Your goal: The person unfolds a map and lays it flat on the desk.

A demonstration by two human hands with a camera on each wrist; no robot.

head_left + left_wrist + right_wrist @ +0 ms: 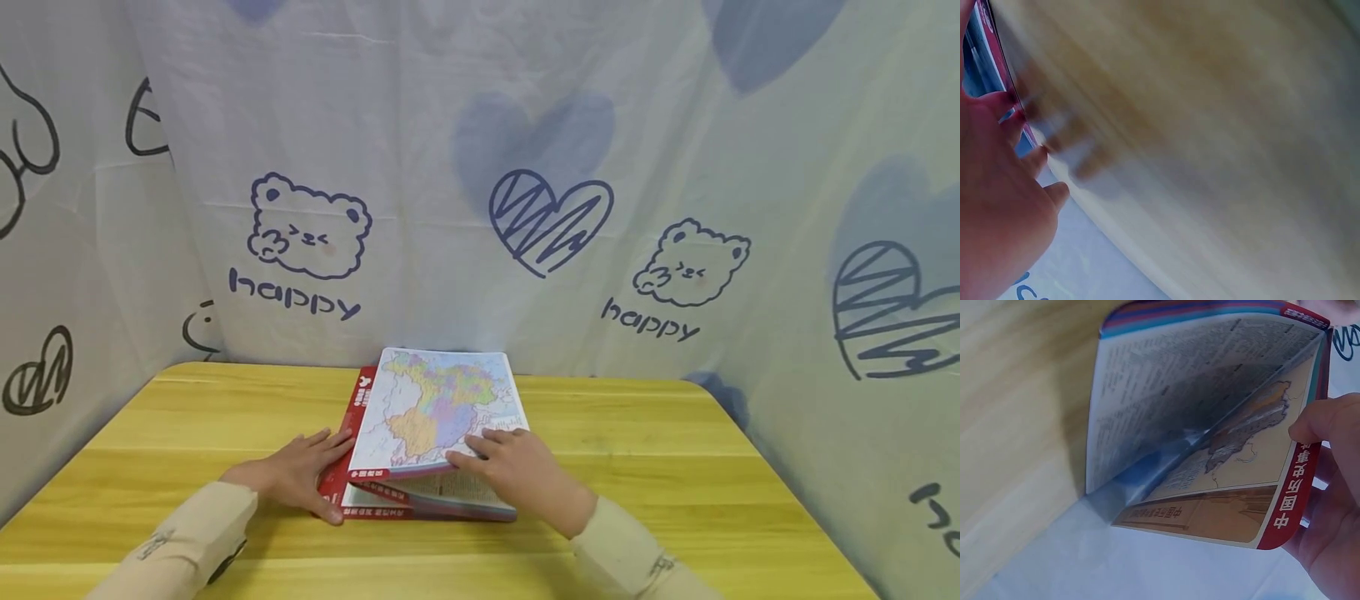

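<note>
Evidently pinched at the right, only touched at the left

Held the booklet (431, 417) in a narrow pinch of the right hand (521, 475), with the thumb (1335, 422) on a page face in the right-wrist view and the other fingers partly hidden behind. Could not tell the number of leaves in that pinch. Spread the left hand (303, 475) wide along the opposite side, thumb by the near left corner, fingertips at the red border (364, 390), gripping nothing.

Lay between the two sets of fingers, touching both: mostly leftward and away from the right fingertips, rightward from the left ones. Gaped at the near side, just beside the right fingers, with printed pages (450, 485) on show; hence nearer at that gap to the right hand than to the left.

Pointed the near edge, red labels (367, 473) and all, toward the body, just right of the left thumb. Ran the long axis, apparently, from there away past the right fingertips; could not be sure through the foreshortening. Bore a coloured map (435, 408) on top, under and beyond the right fingertips.

Rested on a yellow wooden table (720, 467), reaching out to either side of the fingers. Backed, well beyond all fingertips, by a pale cloth (442, 292) with blue hearts and bear outlines.
</note>
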